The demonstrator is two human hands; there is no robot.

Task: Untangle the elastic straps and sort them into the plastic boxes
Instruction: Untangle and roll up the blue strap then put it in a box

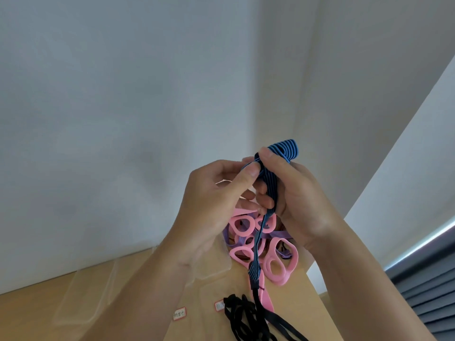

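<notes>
Both hands are raised above the table and hold a blue striped elastic strap [285, 148]. My left hand [216, 205] pinches the strap between thumb and fingers. My right hand [293, 200] grips it, with a folded loop of strap sticking out above the thumb. The strap hangs down to a dark end over the table. Below lie pink foam handles [278, 264] tangled with purple straps [275, 234]. A heap of black straps [246, 318] lies at the front. Clear plastic boxes [83, 296] stand on the left, partly hidden by my left forearm.
The wooden table [29, 316] stands against a pale wall in a corner. Two small white labels [179, 314] sit on the fronts of the boxes. A window with dark blinds [428, 286] is at the right edge.
</notes>
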